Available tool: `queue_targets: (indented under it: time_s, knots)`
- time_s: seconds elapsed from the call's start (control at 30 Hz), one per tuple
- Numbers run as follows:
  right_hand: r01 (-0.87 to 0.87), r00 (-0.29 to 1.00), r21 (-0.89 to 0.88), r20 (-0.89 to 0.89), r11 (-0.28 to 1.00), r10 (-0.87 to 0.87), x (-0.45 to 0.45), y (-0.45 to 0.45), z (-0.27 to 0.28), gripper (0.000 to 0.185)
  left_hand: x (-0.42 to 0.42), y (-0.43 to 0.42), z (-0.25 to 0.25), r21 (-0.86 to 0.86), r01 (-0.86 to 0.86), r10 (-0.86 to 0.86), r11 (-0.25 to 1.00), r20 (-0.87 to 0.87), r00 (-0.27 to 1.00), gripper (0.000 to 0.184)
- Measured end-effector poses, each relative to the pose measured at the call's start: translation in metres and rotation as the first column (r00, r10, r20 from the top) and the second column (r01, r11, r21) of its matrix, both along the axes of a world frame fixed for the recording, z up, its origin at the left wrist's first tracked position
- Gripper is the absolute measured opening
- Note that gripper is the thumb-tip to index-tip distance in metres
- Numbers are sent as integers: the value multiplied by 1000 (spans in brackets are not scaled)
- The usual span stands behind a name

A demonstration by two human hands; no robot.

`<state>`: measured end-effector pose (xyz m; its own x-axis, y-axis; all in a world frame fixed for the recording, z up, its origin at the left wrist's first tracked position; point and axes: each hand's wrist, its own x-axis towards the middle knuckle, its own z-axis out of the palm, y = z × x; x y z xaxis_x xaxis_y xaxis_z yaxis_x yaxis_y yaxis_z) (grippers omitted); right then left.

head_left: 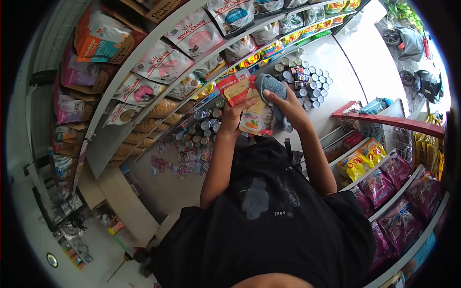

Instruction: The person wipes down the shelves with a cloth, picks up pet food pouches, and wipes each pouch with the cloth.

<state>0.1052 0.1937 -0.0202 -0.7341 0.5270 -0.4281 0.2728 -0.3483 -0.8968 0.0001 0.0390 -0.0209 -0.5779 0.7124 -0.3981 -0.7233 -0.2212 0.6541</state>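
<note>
My left hand [236,115] is closed around cat food pouches held up in front of my chest. One beige pouch [256,119] has a salmon and carrot picture on its front. A red and cream pouch [235,90] sticks out above it, tilted to the left. In my right hand [291,109] is a grey-blue cloth [272,86], bunched up with the thumb pressed on it. The cloth lies against the upper right side of the pouches, and part of it hangs down behind them. Some fingers of both hands are hidden behind what they hold.
Shelves with Royal Canin bags [194,33] curve along the left and top. Many cans [312,84] stand on the floor ahead, with more cans [206,125] and small sachets [192,161] at left. A right-hand rack holds purple bags [401,221]. Motorbikes [425,86] are outside.
</note>
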Motion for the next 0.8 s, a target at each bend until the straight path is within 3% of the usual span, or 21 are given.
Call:
queue_targets:
  time_s: [0.13, 0.3, 0.47, 0.6, 0.63, 0.77, 0.8]
  knots:
    - [-175, 982, -23, -80, 984, 173, 1, 3, 8, 49, -4, -12, 8, -48, -19, 17, 999, -58, 998, 38]
    - [-403, 909, 29, -100, 915, 404, -6, 19, 16, 42, -12, -25, 12, -79, 129, -143, 988, -212, 967, 42]
    - [-318, 946, 168, 116, 933, 301, -10, 21, 11, 36, 0, -20, 11, -123, 45, -55, 991, -86, 995, 46]
    - [92, 977, -22, 197, 996, -86, -3, 16, -4, 41, 1, -24, 6, -110, 66, -75, 992, -81, 994, 49]
    - [92, 977, -22, 196, 996, -86, 0, 18, -7, 41, 1, -26, 5, -110, 66, -75, 992, -81, 994, 49]
    - [234, 952, -404, -89, 885, -292, 24, 43, -20, 51, -1, -36, 5, 0, 108, -108, 994, 22, 994, 55]
    - [238, 951, -404, -89, 883, -297, 28, 47, -21, 51, 0, -37, 6, 0, 113, -113, 994, 22, 993, 55]
